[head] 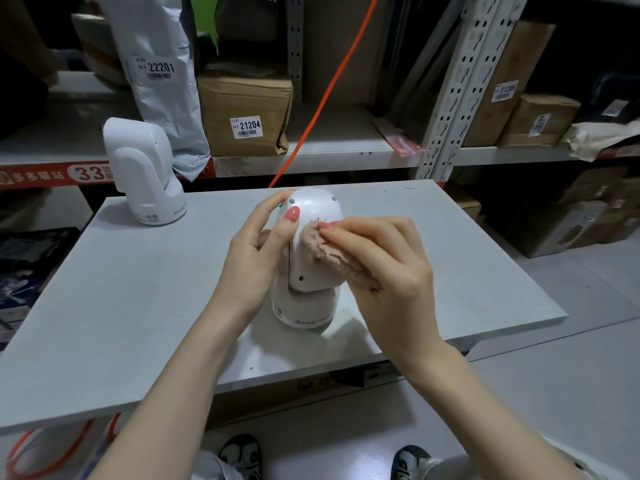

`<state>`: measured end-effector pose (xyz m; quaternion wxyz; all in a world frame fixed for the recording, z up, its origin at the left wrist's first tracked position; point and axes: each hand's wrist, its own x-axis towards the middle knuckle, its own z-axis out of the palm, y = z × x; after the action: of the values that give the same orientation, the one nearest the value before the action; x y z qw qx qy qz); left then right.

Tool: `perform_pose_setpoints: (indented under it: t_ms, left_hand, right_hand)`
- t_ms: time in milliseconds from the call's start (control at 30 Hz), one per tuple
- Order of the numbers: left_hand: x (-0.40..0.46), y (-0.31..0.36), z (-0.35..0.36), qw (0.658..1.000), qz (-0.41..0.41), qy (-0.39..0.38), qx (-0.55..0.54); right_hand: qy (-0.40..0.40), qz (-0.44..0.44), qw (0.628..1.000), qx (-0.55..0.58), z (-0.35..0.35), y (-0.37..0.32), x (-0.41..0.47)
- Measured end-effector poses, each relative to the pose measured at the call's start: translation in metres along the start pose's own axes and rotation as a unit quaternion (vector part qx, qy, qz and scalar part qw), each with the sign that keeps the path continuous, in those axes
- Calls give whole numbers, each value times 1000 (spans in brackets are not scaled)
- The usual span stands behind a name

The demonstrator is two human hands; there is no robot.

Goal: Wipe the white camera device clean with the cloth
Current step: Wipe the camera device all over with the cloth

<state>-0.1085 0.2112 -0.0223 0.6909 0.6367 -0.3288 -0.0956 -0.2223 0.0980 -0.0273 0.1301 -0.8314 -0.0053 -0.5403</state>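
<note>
A white camera device (313, 216) stands upright on its round base near the middle of the grey tabletop (138, 306). My left hand (258, 251) grips its head from the left, thumb on the rear face and fingers round the far side. My right hand (384, 261) holds a bunched pinkish-beige cloth (329, 249) and presses it against the right side of the device's rear face. The device's front is turned away from me and hidden.
A second white camera device (145, 171) stands at the table's back left corner. Behind the table runs metal shelving (460, 81) with labelled cardboard boxes (246, 116) and a grey parcel bag (156, 71). An orange cable (322, 95) hangs diagonally. My shoes (242, 457) show below the table's front edge.
</note>
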Motion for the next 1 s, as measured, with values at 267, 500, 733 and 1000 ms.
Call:
perform_pose_setpoints:
  t_ms: [267,500,733,1000]
  left_hand:
    - [3,4,0,1000,-9,-1,-4]
    - [3,0,-5,999,-20,-20,18]
    - [-1,-1,0,1000,-4,-8,0]
    - [4,3,-2,1000,-10,13,14]
  right_hand:
    - [-49,-78,996,0,-5,10,-17]
    - [-7,-3,1000,-8,-11,20,-3]
    - [23,0,1000,-16,7,-9,-4]
    - [-42,-118,992,-28,1,6,-22]
